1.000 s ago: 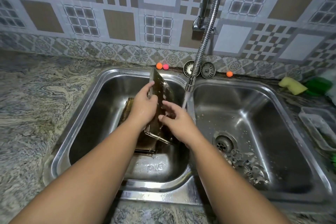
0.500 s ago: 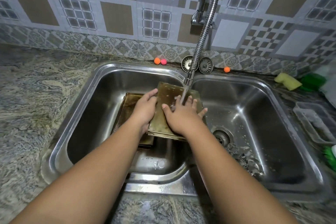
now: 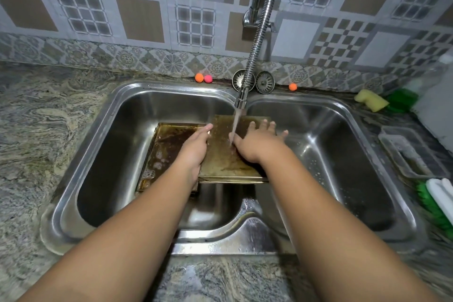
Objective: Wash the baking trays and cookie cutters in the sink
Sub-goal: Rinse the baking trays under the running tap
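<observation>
Upper tray (image 3: 228, 162) turned flat under tap (image 3: 241, 98), second tray (image 3: 166, 149) in left basin (image 3: 110, 154)

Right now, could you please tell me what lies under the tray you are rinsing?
A second stained tray lies in the left basin, reaching beneath the rinsed tray. How far it extends is covered by that tray and the left hand.
</observation>
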